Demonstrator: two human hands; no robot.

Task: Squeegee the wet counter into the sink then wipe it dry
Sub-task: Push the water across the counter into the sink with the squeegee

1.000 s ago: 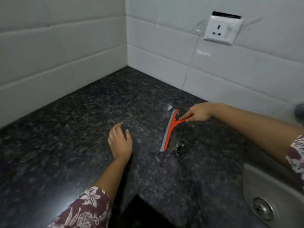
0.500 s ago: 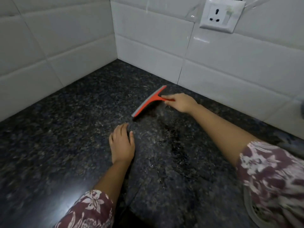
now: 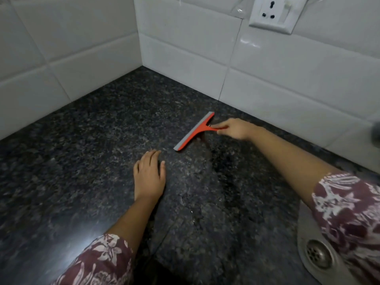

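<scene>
My right hand (image 3: 236, 128) has its fingers curled round the handle of the squeegee (image 3: 194, 131), whose blade sits on the counter (image 3: 82, 161) near the back wall. My left hand (image 3: 149, 177) rests flat, fingers straight. I'd press the blade edge evenly and draw it in one pull toward the sink (image 3: 306, 227) at lower right. My sleeve covers much of the sink, and the dark stone makes the water hard to see.

The desk (image 3: 82, 161) is polished dark speckled stone, glossy, with a wet sheen just beside the squeegee (image 3: 194, 131). The squeegee's frame looks like smooth orange-red plastic, edged with a matt grey strip. Behind the squeegee, white wall tiles (image 3: 185, 48) and a plastic socket plate (image 3: 273, 13) shine. To its right, the sink (image 3: 306, 229) is dull metal.
</scene>
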